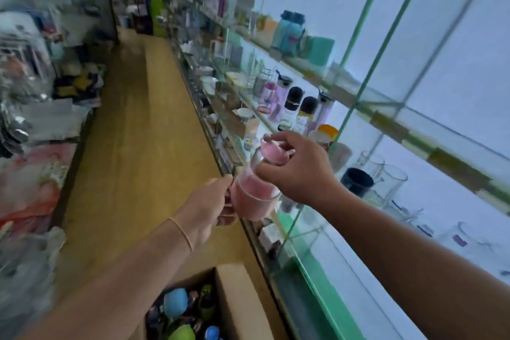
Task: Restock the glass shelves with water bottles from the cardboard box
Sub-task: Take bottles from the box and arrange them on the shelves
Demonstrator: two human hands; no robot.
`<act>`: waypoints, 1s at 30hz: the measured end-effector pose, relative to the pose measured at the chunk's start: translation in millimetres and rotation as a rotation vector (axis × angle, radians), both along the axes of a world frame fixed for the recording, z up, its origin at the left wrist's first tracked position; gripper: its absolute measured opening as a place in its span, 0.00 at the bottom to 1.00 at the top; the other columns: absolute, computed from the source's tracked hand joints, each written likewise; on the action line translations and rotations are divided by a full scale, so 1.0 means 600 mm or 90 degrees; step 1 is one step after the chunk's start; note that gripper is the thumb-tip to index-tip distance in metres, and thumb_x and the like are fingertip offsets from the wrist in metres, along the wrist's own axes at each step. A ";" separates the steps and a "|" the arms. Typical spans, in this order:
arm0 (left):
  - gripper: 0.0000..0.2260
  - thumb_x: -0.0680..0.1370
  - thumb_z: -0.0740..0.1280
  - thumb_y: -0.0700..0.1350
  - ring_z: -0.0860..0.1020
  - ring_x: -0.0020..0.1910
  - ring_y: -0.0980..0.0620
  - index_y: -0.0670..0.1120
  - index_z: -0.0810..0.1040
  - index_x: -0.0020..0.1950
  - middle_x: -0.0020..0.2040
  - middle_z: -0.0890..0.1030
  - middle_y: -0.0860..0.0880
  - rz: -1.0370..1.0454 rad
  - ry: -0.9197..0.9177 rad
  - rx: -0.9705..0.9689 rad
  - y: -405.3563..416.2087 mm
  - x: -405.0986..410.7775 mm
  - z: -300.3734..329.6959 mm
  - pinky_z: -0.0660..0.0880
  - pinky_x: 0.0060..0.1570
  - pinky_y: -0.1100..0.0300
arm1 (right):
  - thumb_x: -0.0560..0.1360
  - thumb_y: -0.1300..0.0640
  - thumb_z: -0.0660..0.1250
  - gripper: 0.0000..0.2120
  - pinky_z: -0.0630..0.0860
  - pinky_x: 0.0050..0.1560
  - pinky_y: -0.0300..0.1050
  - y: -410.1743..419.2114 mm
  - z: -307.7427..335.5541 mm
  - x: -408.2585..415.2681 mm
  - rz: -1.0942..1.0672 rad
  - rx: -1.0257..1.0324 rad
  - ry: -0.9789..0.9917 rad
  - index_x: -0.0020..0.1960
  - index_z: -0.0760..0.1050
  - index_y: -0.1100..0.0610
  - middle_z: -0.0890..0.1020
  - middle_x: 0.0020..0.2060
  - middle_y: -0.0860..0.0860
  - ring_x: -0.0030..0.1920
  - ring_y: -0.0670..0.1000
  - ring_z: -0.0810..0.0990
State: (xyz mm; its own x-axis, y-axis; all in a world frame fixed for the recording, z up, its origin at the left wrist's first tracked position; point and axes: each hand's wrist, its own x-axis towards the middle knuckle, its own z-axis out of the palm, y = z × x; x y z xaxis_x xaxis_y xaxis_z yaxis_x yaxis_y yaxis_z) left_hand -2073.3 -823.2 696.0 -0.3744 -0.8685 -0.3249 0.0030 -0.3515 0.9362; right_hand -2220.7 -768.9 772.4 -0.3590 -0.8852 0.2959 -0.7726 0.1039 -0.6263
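A pink water bottle [252,190] with a clear neck and a pink cap is held in the air in front of the glass shelves [386,124]. My left hand [207,210] grips its lower body from the left. My right hand [298,171] curls round its neck and cap from the right. The cardboard box [234,298] stands open at the bottom centre, with several blue, green and dark bottles [176,303] inside. More bottles [295,107] stand in a row on the middle shelf, just beyond the hands.
A long wooden counter [143,124] runs along the shelves. Clear glass mugs [386,179] and a dark cup [357,181] stand on the lower shelf at right. Teal bottles and boxes [300,38] fill the upper shelf. Blurred piles of goods [33,146] line the left side.
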 end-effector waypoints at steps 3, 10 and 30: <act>0.12 0.82 0.59 0.50 0.75 0.41 0.44 0.44 0.75 0.46 0.40 0.77 0.42 -0.052 0.032 -0.035 0.010 -0.043 0.067 0.74 0.39 0.53 | 0.64 0.47 0.75 0.25 0.75 0.47 0.42 0.021 0.080 -0.044 -0.031 -0.021 0.021 0.60 0.77 0.45 0.81 0.48 0.44 0.47 0.47 0.79; 0.13 0.81 0.58 0.50 0.75 0.43 0.43 0.42 0.73 0.53 0.44 0.77 0.40 -0.133 0.055 -0.082 0.015 -0.151 0.175 0.74 0.41 0.51 | 0.61 0.50 0.77 0.27 0.80 0.51 0.47 0.051 0.197 -0.167 -0.105 -0.091 -0.019 0.58 0.78 0.50 0.81 0.45 0.47 0.47 0.48 0.81; 0.10 0.80 0.60 0.49 0.75 0.51 0.44 0.46 0.73 0.42 0.43 0.75 0.46 -0.146 0.107 -0.111 0.033 -0.553 0.322 0.75 0.51 0.50 | 0.65 0.54 0.78 0.21 0.70 0.24 0.32 0.025 0.332 -0.533 -0.198 -0.160 -0.086 0.56 0.79 0.55 0.78 0.36 0.42 0.33 0.40 0.77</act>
State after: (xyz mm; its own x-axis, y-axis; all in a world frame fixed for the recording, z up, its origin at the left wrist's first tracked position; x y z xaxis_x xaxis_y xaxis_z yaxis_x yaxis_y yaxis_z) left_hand -2405.1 -803.1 888.9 -0.6021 -0.7927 -0.0957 0.1017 -0.1950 0.9755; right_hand -2540.4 -754.1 971.6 -0.6483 -0.6351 0.4201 -0.6373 0.1506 -0.7558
